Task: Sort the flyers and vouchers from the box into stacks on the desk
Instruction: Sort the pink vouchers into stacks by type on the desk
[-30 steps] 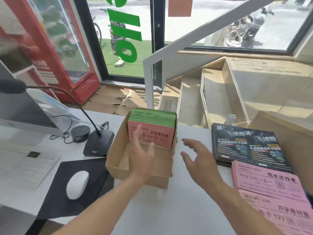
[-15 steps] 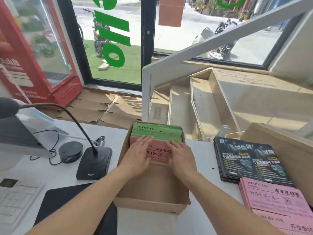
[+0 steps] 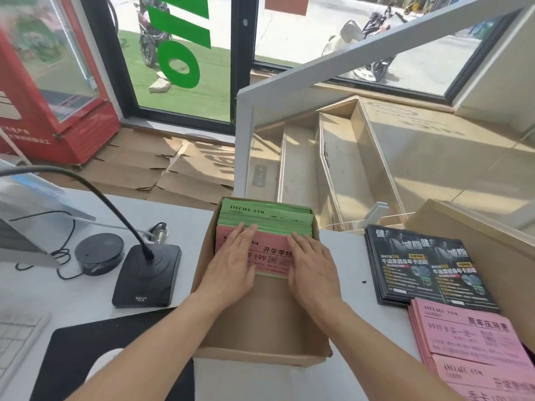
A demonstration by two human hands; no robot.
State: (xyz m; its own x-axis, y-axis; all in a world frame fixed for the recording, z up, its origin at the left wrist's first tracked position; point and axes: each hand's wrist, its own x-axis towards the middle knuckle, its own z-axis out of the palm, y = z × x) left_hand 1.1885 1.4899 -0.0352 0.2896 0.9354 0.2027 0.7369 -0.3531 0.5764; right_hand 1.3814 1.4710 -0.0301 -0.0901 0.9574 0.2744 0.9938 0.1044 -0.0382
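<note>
White desk (image 3: 185, 215), items resting directly on it, L to R: keyboard (image 3: 17, 337) at L edge; black mouse pad (image 3: 75, 363) w/ white mouse (image 3: 101, 363); round black puck (image 3: 99, 253) w/ cable; gooseneck mic base (image 3: 147, 274); open cardboard box (image 3: 260, 354) at centre. R of box: black flyer stack (image 3: 428, 267); just in front, pink voucher stack (image 3: 469, 337); second pink stack (image 3: 486, 380) nearest R corner.

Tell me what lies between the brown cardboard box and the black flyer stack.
Head view: bare white desk between cardboard box and black flyer stack, except one tiny dark speck.
</note>
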